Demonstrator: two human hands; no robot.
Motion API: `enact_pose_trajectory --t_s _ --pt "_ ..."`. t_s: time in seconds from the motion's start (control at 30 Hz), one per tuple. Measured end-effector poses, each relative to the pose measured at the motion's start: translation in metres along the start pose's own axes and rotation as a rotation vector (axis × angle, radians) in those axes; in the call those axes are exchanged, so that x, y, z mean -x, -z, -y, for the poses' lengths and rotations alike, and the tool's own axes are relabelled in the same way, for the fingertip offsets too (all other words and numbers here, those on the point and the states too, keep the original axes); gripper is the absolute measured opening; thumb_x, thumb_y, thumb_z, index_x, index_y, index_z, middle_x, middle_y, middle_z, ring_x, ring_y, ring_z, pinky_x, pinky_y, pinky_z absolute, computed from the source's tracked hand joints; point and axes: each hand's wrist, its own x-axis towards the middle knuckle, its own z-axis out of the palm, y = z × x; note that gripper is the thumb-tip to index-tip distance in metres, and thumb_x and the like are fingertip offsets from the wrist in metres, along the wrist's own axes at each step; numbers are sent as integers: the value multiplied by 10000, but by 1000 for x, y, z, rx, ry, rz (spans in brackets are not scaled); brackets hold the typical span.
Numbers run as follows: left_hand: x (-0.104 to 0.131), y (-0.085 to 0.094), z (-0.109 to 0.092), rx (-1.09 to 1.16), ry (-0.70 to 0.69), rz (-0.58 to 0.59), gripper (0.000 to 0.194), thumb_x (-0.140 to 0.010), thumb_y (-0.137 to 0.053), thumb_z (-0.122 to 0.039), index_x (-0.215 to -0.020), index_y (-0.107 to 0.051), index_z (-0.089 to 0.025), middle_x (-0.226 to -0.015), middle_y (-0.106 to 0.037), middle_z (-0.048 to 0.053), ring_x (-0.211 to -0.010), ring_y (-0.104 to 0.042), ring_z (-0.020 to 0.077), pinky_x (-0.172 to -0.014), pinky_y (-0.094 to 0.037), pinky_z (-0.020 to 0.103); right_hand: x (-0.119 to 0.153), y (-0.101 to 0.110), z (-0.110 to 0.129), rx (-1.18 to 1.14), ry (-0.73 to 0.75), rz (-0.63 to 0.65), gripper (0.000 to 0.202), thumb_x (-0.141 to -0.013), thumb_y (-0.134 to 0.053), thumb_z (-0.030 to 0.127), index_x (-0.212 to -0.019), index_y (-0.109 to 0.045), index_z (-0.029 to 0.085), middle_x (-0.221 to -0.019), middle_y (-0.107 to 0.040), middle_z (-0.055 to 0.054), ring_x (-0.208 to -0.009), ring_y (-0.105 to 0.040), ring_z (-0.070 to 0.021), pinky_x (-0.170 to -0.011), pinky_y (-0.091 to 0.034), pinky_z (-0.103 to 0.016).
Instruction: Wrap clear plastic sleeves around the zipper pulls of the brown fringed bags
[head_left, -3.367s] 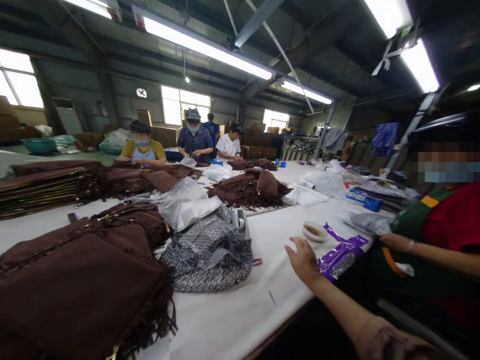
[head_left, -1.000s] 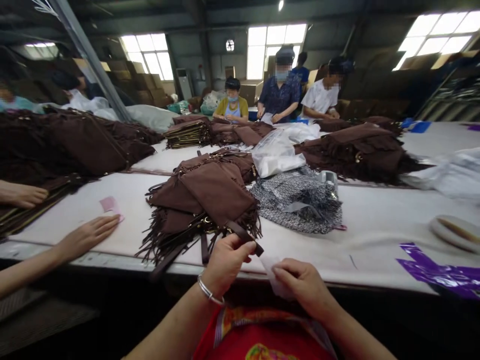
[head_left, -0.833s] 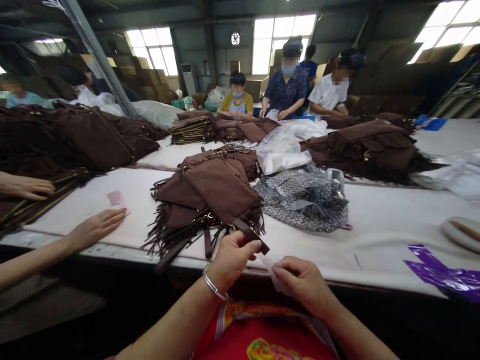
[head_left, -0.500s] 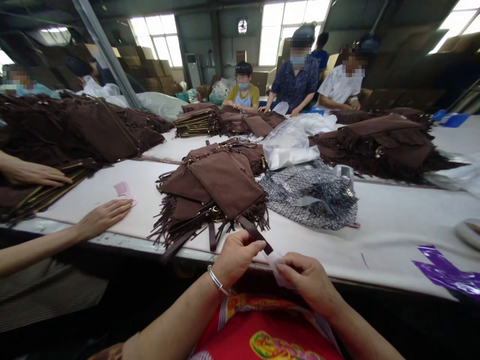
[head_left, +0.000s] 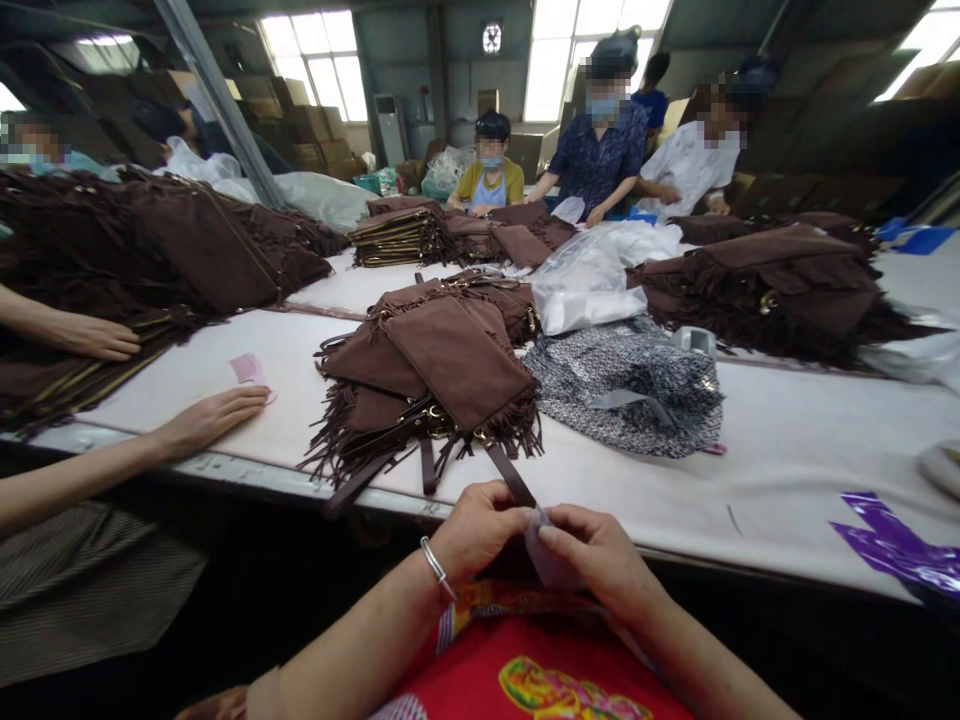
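In the head view, my left hand [head_left: 480, 530], with a silver bangle at its wrist, pinches the end of a dark brown strap [head_left: 510, 474]. This strap hangs from a brown fringed pouch [head_left: 463, 362] lying on top of other pouches. Close beside it, my right hand [head_left: 604, 555] is closed on a thin whitish translucent sheet [head_left: 553, 562], its kind unclear. The sheet lies around or against the strap's end; the fingers hide which. Both hands are just in front of the table edge, above a red apron [head_left: 525, 665].
A co-worker's hand [head_left: 214, 418] rests on the white table [head_left: 795, 450] by a pink slip [head_left: 246, 368]. Right of the pouches lies black-and-white patterned cloth [head_left: 626, 395] with clear plastic bags [head_left: 592, 290] behind. Purple film [head_left: 900, 545] and a tape roll [head_left: 941, 465] are at right.
My hands have come together at the strap's end, and the sheet has moved onto it. The strap now stretches further from the pouch toward me. The view has shifted slightly.
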Motion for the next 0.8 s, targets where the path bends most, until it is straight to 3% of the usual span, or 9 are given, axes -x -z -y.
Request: enact_pose_trajectory --t_s 0.1,0.2,0.3,0.4,0.47,0.8 --pt "1 2 2 80 26 9 241 -644 -791 -257 -831 -727 -119 -825 -721 68 -728 -632 179 -686 -483 268 -1 -1 3 -18 -30 -4 325 -749 -666 453 -856 -741 156 -772 -704 -46 -694 -590 -183 -628 -439 -270" --pt "-6 13 -4 356 79 29 275 -702 -767 -309 -891 -679 -130 -903 -711 90 -780 -656 179 -713 -513 281 1 1 5 -115 -99 7 367 -701 -700 492 -812 -727 143 -672 -662 -25 -565 -515 -132 -533 -378 -241" --pt "-22 27 -14 573 188 -87 280 -825 -646 -398 -915 -639 -133 -932 -705 106 -767 -674 159 -697 -534 272 7 2 3 -214 -141 40 382 -677 -728 501 -786 -725 135 -636 -641 -18 -540 -478 -112 -520 -343 -231" --pt "-40 34 -18 613 213 -270 236 -863 -613 -365 -870 -613 -129 -863 -705 85 -721 -679 143 -655 -543 254 10 1 -3 -287 -164 60 399 -703 -720 506 -851 -739 137 -683 -661 -30 -577 -500 -121 -544 -346 -232" --pt "-49 34 -17 619 199 -332 176 -842 -653 -296 -846 -599 -129 -806 -698 65 -689 -681 140 -632 -546 250 11 0 -7 -305 -176 54 417 -717 -710 516 -896 -745 142 -716 -676 -37 -601 -515 -132 -552 -348 -235" --pt "-53 40 -6 649 120 -322 110 -811 -687 -214 -848 -620 -135 -811 -712 60 -688 -681 130 -647 -567 247 17 4 5 -244 -219 -24 512 -661 -724 581 -941 -755 153 -777 -699 -47 -661 -540 -172 -595 -383 -263"
